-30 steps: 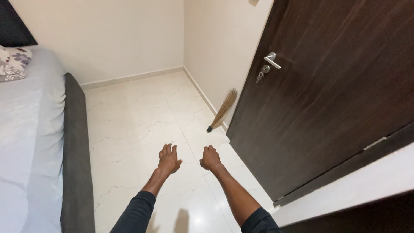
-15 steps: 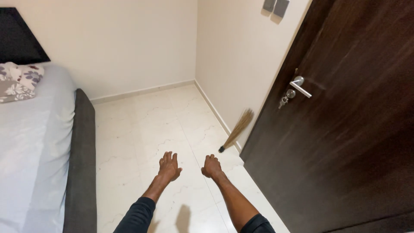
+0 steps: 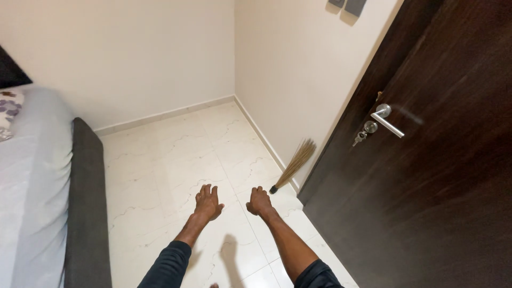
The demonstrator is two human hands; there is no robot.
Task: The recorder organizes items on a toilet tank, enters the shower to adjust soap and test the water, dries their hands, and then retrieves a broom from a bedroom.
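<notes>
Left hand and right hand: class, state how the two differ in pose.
The left hand is open with fingers spread; the right hand is curled into a loose fist. The right hand is nearer the broom than the left hand. Both stretch out over the floor, holding nothing.

The person is wearing a dark, long-sleeved top, its 2 sleeves pushed up behind the hands, leaving the forearms bare. The left hand (image 3: 207, 202) and right hand (image 3: 259, 202) are wearing no gloves or rings.
</notes>
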